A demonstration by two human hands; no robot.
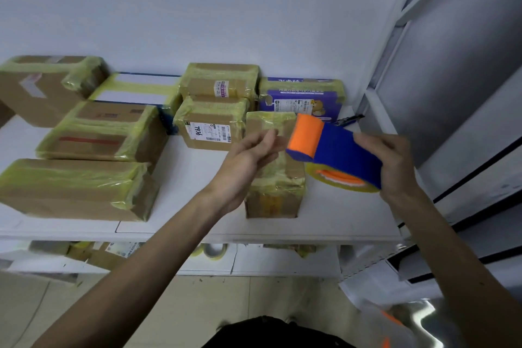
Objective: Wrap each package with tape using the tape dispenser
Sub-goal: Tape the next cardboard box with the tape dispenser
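1. Taped packages (pixel 93 133) are ranged across the white worktop (pixel 203 192), from left to upper centre. Those at far left are cut off by the frame edge.
2. One upright package (pixel 275 192), at centre, is partly hidden behind the left hand (pixel 251 155).
3. The tape dispenser (pixel 336 150), right of centre, is gripped at its rear by the right hand (pixel 392 164), which is curled round it.
4. The left fingers (pixel 268 138) are loosely curled, thumb near forefinger. Whether tape is pinched cannot be told.

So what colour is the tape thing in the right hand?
The tape dispenser is blue with an orange end; the head view shows it best.
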